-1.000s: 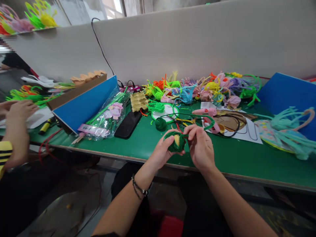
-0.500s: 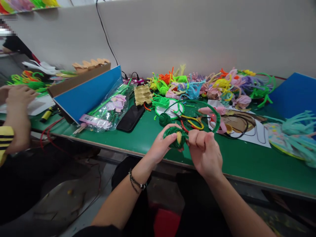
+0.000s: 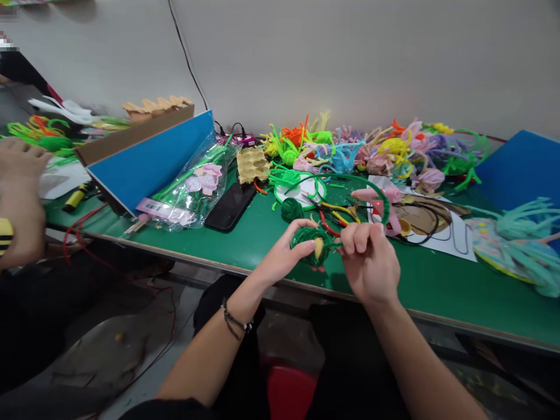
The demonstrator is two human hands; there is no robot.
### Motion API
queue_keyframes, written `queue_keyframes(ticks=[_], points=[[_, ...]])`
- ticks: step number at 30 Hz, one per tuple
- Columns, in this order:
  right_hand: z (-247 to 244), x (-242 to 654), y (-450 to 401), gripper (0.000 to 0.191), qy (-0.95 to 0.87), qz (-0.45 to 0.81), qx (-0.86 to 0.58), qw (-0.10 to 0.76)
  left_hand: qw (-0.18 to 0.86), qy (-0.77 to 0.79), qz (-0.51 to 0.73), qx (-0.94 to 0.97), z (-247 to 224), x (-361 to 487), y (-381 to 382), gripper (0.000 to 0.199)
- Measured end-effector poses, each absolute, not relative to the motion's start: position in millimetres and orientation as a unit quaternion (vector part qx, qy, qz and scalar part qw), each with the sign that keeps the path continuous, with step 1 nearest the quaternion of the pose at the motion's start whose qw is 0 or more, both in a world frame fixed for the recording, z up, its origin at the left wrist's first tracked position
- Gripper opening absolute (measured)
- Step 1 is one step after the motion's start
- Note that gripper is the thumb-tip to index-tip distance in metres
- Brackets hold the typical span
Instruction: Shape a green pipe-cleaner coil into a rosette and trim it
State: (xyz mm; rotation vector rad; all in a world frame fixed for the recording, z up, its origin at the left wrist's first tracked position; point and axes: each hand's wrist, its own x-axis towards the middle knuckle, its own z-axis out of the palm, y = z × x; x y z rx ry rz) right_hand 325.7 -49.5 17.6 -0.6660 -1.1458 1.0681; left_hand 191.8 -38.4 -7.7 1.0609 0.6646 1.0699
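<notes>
My left hand [image 3: 284, 254] is closed around a dark green wound ball [image 3: 310, 235], its thumb pressing near a pale yellow core [image 3: 318, 248] that shows through the windings. My right hand [image 3: 371, 265], just to the right, pinches a dark green chenille stem [image 3: 385, 205]. One short length runs from the ball to its fingertips, and the rest arcs up over the table. Behind the hands lie a smaller dark green ball [image 3: 291, 210], pliers with yellow handles [image 3: 345, 217] and a red-handled tool [image 3: 327, 224].
A pink glue gun [image 3: 380, 197] with a black cord rests on paper at right. A phone [image 3: 231, 205], a plastic bag [image 3: 199, 186] and a blue board [image 3: 153, 169] stand left. Colourful chenille pieces [image 3: 341, 154] line the wall. A co-worker's hand [image 3: 21, 160] is at far left.
My right hand has moved slightly right, away from the ball, and a short taut length of stem now shows between them. My left hand still grips the ball. The view has shifted a little.
</notes>
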Motion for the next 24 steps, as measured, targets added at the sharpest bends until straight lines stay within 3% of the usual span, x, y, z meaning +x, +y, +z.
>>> queue_keyframes(ticks=[4, 8, 11, 13, 16, 24], points=[[15.9, 328.8, -45.5, 0.041, -0.493, 0.480, -0.324, 0.649, 0.746, 0.254, 0.434, 0.438, -7.8, 190.7, -39.5, 0.050], [14.3, 333.9, -41.0, 0.043, -0.520, 0.495, -0.330, 0.613, 0.791, 0.180, 0.483, 0.331, -6.2, 195.5, -41.2, 0.045], [9.1, 344.9, -30.2, 0.042, -0.589, 0.385, -0.410, 0.580, 0.807, 0.162, 0.507, 0.257, -2.7, 198.0, -40.0, 0.039], [2.8, 354.0, -19.9, 0.029, -0.664, 0.219, -0.516, 0.494, 0.800, 0.176, 0.529, 0.220, 0.0, 198.1, -38.4, 0.033], [-7.4, 364.6, -4.9, 0.024, -0.752, -0.005, -0.606, 0.258, 0.775, 0.223, 0.567, 0.168, 2.1, 198.0, -36.2, 0.025], [-1.0, 364.1, 0.9, 0.017, -0.748, -0.053, -0.656, 0.089, 0.701, 0.295, 0.634, 0.140, -4.1, 200.0, -31.5, 0.015]])
